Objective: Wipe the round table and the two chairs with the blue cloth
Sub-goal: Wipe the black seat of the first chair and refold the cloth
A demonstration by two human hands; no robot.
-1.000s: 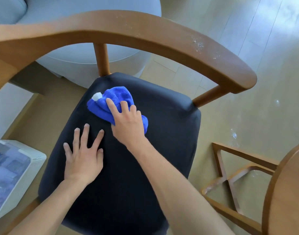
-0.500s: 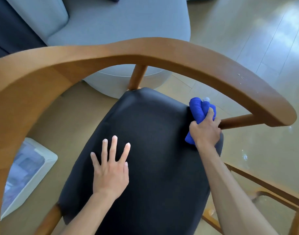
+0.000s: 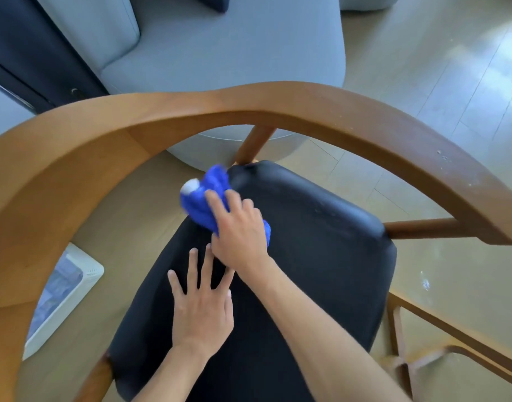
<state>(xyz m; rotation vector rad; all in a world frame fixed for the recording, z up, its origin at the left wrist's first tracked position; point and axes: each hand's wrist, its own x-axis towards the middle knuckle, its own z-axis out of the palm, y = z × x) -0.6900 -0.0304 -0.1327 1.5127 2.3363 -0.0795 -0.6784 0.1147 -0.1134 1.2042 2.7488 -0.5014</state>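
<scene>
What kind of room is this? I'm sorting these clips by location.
Most likely a home living or dining area. A grey sofa stands on a pale wood-plank floor behind a wooden armchair with a black seat, which the right hand is wiping with a blue cloth.

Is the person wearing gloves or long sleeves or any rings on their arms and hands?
No gloves and no sleeves in view: both forearms are bare right to the bottom edge of the picture. The left hand shows no ring, watch or bracelet, and the nails look short and unpainted. The right hand is a bit blurred, but no ring or wristband shows on it either.
</scene>
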